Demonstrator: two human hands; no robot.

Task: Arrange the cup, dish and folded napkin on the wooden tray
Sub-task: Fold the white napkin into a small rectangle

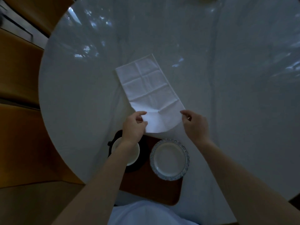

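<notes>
Head view: white creased napkin [149, 88], near corners pinched by left hand [134, 127] and right hand [195, 125].

No text, label, brand, number or sign can be read anywhere in the head view. The white napkin [148, 88], the patterned dish [169, 159], the cup [129, 151], the wooden tray [151, 190] and the tabletop [227, 78] show no lettering.

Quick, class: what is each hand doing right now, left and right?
Left hand: pinches the near left corner of the napkin.
Right hand: pinches the napkin's near right corner.
</notes>
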